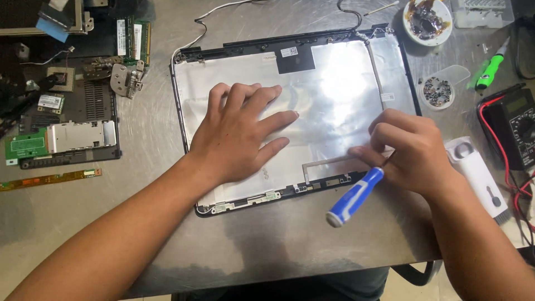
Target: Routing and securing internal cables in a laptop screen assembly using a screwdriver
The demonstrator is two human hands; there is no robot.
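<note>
Your left hand (239,134) lies flat, fingers spread, pressing on foil-lined inside of laptop lid cover (334,83), holding nothing. Cover lies in middle of metal table (139,223), foil side up. Your right hand (409,147) grips blue-and-white screwdriver (355,196) near cover's right near edge; tip hidden under fingers. White brush tool (479,173) just right of that hand. Multimeter (515,131) at far right. Small dish of screws (436,92) beyond right hand. Laptop base parts (72,120) at left.
</note>
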